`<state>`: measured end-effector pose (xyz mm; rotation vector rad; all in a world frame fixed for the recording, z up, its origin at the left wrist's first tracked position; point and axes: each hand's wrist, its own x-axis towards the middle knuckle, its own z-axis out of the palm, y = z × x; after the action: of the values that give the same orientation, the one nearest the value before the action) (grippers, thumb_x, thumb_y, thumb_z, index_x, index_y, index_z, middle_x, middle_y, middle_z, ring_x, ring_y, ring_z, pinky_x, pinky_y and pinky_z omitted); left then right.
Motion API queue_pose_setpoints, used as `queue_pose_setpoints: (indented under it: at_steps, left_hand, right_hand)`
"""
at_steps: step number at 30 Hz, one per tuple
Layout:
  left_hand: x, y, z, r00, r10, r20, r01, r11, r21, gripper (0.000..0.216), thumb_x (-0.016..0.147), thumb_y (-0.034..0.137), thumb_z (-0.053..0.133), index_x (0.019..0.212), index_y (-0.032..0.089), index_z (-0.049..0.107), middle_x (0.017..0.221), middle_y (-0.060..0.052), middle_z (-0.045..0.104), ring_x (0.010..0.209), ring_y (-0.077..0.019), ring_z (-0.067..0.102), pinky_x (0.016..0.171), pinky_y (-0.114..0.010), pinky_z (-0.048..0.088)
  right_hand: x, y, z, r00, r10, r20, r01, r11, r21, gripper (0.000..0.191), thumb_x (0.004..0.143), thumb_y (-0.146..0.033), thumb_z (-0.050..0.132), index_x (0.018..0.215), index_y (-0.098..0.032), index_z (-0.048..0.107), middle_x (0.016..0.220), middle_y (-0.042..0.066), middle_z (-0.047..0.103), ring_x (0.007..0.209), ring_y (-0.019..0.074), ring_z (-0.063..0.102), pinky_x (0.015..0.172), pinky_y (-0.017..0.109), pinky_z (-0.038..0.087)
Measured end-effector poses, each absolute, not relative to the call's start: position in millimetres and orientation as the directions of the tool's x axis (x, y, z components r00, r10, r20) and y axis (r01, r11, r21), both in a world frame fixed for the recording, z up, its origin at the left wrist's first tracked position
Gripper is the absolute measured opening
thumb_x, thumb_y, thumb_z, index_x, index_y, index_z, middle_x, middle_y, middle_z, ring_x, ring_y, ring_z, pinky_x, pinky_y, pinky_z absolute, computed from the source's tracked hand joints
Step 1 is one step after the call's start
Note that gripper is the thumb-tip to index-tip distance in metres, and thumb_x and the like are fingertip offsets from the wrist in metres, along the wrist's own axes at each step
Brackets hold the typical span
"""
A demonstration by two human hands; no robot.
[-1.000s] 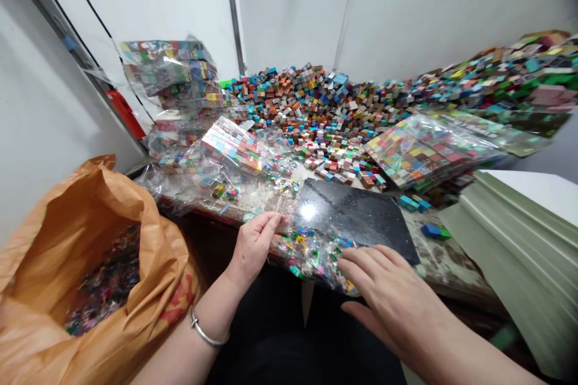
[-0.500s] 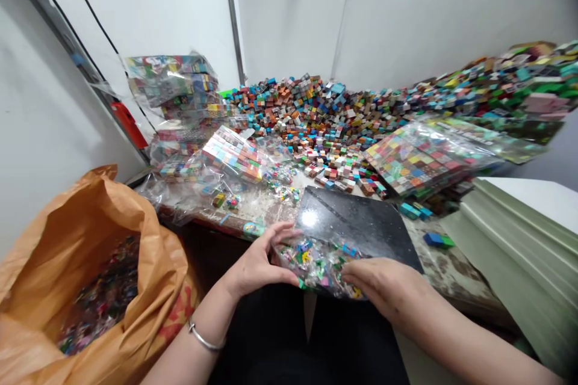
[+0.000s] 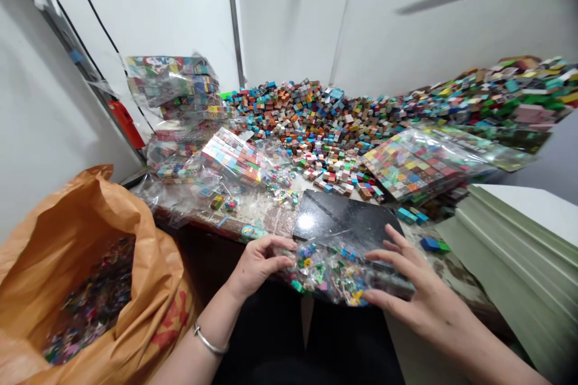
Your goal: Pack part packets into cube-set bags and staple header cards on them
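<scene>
A small clear plastic bag full of tiny colourful pieces lies on the near edge of a glossy black slab. My left hand grips the bag's left end with curled fingers. My right hand touches the bag's right end, its fingers spread apart and the thumb under the bag's edge. A silver bangle sits on my left wrist.
An orange plastic sack of small colourful bits stands open at the left. Heaps of loose coloured cubes cover the table behind. Clear bags of packed cubes lie left and right. Stacked pale green sheets sit at the right.
My right hand slid from on top of the bag to its right end and its fingers spread. My left hand shifted from the bag's top corner to grip its left end.
</scene>
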<state>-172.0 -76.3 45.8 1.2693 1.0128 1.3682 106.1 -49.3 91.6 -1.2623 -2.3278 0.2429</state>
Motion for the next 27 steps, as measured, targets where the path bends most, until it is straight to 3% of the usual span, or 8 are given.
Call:
queue_pose_setpoints:
  at_steps: [3,5,7,11,15,18,22,27]
  left_hand:
    - [-180,-80,43,0.130,0.982,0.136,-0.133,-0.119,0.984,0.054,0.052,0.020,0.080,0.103,0.020,0.061,0.114,-0.008,0.058,0.107,-0.0251,0.050,0.093,-0.035,0.039]
    - [-184,-82,40,0.155,0.983,0.100,-0.111,-0.083,0.990,0.060,0.054,0.019,0.078,0.110,0.022,0.058,0.120,-0.008,0.055,0.110,-0.0252,0.048,0.095,-0.037,0.037]
    - [-186,-83,37,0.145,0.984,0.107,-0.070,-0.098,0.993,0.046,0.062,0.021,0.073,0.106,0.020,0.060,0.118,-0.007,0.057,0.113,-0.0246,0.047,0.099,-0.038,0.033]
    - [-182,-85,39,0.020,0.983,0.180,-0.012,-0.180,0.984,0.015,0.074,0.027,0.062,0.083,0.017,0.068,0.095,-0.007,0.067,0.104,-0.0232,0.054,0.098,-0.039,0.033]
    - [-176,-95,56,-0.153,0.964,0.219,-0.003,-0.222,0.975,0.016,0.077,0.029,0.059,0.082,0.017,0.068,0.089,-0.005,0.068,0.093,-0.0202,0.058,0.090,-0.032,0.040]
    - [-174,-103,64,-0.150,0.964,0.218,0.046,-0.213,0.976,0.019,0.080,0.031,0.055,0.079,0.017,0.068,0.083,-0.004,0.067,0.082,-0.0172,0.058,0.080,-0.026,0.042]
    - [-172,-103,57,-0.187,0.974,0.125,0.033,-0.121,0.992,0.025,0.081,0.035,0.053,0.074,0.015,0.065,0.072,-0.001,0.063,0.068,-0.0130,0.053,0.064,-0.021,0.040]
    - [-172,-101,53,-0.170,0.979,0.114,0.025,-0.112,0.993,0.026,0.081,0.037,0.051,0.076,0.015,0.065,0.072,-0.001,0.061,0.068,-0.0132,0.052,0.065,-0.022,0.039]
  right_hand:
    - [120,-59,81,-0.430,0.864,0.260,0.737,0.503,-0.451,0.047,0.066,-0.051,0.062,0.103,-0.023,0.060,0.136,0.015,0.034,0.118,0.0328,0.041,0.083,0.041,0.049]
    - [121,-61,76,-0.452,0.864,0.222,0.719,0.500,-0.483,0.034,0.071,-0.048,0.059,0.094,-0.024,0.063,0.131,0.012,0.043,0.118,0.0297,0.042,0.088,0.041,0.045]
    - [117,-61,76,-0.476,0.857,0.196,0.695,0.503,-0.513,0.022,0.078,-0.042,0.053,0.080,-0.024,0.065,0.122,0.009,0.052,0.117,0.0266,0.044,0.091,0.040,0.043]
    - [106,-62,90,-0.469,0.856,0.215,0.622,0.493,-0.608,0.025,0.082,-0.038,0.048,0.068,-0.023,0.062,0.099,0.007,0.065,0.099,0.0222,0.057,0.082,0.033,0.048]
    - [107,-77,113,-0.435,0.856,0.279,0.555,0.499,-0.666,0.020,0.078,-0.039,0.053,0.071,-0.024,0.065,0.082,0.005,0.067,0.080,0.0200,0.063,0.071,0.027,0.052]
    - [111,-88,118,-0.392,0.864,0.315,0.541,0.494,-0.681,0.018,0.074,-0.041,0.057,0.071,-0.026,0.066,0.081,0.003,0.068,0.075,0.0199,0.064,0.066,0.025,0.054]
    - [111,-93,103,-0.328,0.910,0.253,0.572,0.405,-0.714,0.019,0.074,-0.042,0.056,0.069,-0.026,0.065,0.078,0.002,0.068,0.074,0.0186,0.065,0.066,0.022,0.053]
    - [118,-91,84,-0.345,0.927,0.149,0.613,0.342,-0.712,0.021,0.074,-0.045,0.055,0.073,-0.026,0.063,0.078,0.000,0.066,0.074,0.0175,0.063,0.067,0.021,0.052]
